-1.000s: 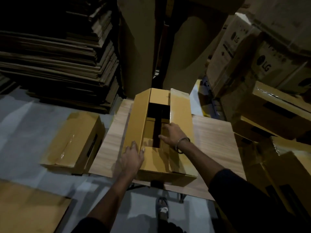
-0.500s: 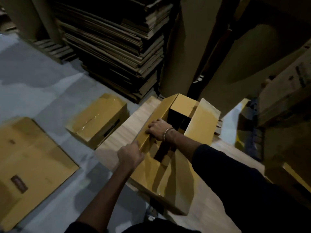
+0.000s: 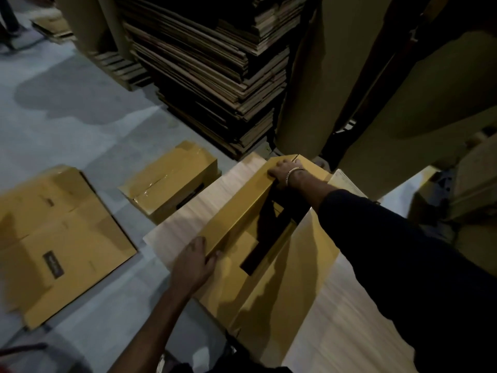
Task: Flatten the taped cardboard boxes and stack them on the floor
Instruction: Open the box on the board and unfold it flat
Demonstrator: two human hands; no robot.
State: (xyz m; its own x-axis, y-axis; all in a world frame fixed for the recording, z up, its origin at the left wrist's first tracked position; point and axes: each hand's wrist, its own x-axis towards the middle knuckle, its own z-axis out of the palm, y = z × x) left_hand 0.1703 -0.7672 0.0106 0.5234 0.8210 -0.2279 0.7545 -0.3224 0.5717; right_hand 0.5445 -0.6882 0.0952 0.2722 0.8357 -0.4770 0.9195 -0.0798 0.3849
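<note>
A yellow-brown cardboard box (image 3: 242, 211) lies on a pale wooden table (image 3: 188, 211) with its flaps undone and a dark gap down its middle. My left hand (image 3: 195, 261) grips the near end of the box's long left flap. At the far end of that same flap, my right hand (image 3: 285, 169) curls over the edge; a bangle is on its wrist. On the floor to the left lies a flattened box (image 3: 61, 238). A taped box (image 3: 172, 179) stands on the floor beside the table's left edge.
A tall stack of flattened cardboard (image 3: 215, 63) rises behind the table. Large upright cardboard rolls (image 3: 304, 76) stand at the back right, with more boxes (image 3: 473, 184) at the far right. Grey floor (image 3: 67, 103) spreads to the left.
The view has swung left. My right hand slid from the middle of the box to the far end of the left flap. My left hand stays at the near end.
</note>
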